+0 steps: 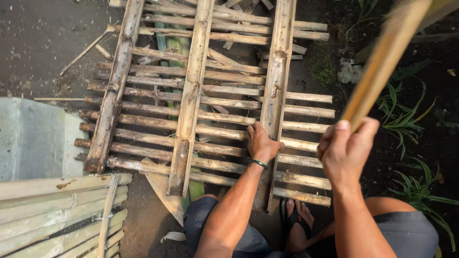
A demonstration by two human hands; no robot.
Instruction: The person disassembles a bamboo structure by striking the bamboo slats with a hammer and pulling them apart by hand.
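Left hand [260, 142] pressed flat, fingers together, on a bamboo lattice [191, 110], gripping nothing; green band at the wrist. Fingertips against the long upright slat [278, 91] running away from the hand, palm over a cross slat. More cross slats above, below and to either side of that hand, two further long slats well off to its left.

Right hand [345, 152] raised beside and just right of the left one, fist clamped on a bamboo stick [382, 62]. Stick slanting up and away from the fist toward the top right, blurred at its far end.

Below both hands, bent knees in dark shorts and a sandalled foot [297, 224]. Far left of the left hand, a stack of split bamboo [52, 215] and a grey slab [33, 138]. Right of the right hand, green plants [406, 119] on dark soil.
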